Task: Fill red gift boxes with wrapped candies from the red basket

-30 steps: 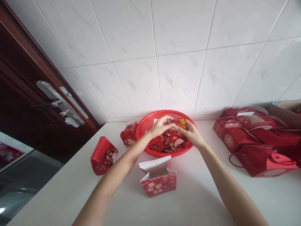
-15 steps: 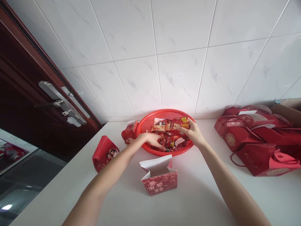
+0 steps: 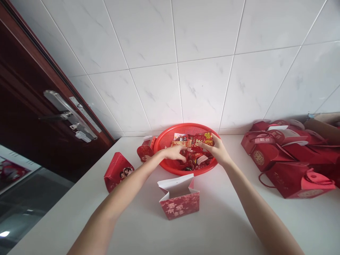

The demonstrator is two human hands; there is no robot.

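Observation:
A red perforated plastic basket (image 3: 199, 172) full of wrapped candies (image 3: 202, 158) stands against the tiled wall. Over the left part of the candies is my left hand (image 3: 175, 153), its thumb and fingers curved and apart. I see nothing clearly held in it. At the basket's right side my right hand (image 3: 218, 149) grips a red packet with gold lettering (image 3: 207, 137) between thumb and fingers. Closer to me stands a red paper gift box (image 3: 180, 206), its top open and its white inside showing.
To the left on the white table (image 3: 217, 223) stand a red box with printed figures (image 3: 118, 171) and a smaller red box (image 3: 145, 152). Several red gift boxes (image 3: 287, 177) are piled at the right. A dark door with a handle (image 3: 66, 115) is at far left.
My left hand has lifted a little off the candies and its fingers have shifted. The right hand has stayed at the red packet, almost unmoved. The view has shifted slightly.

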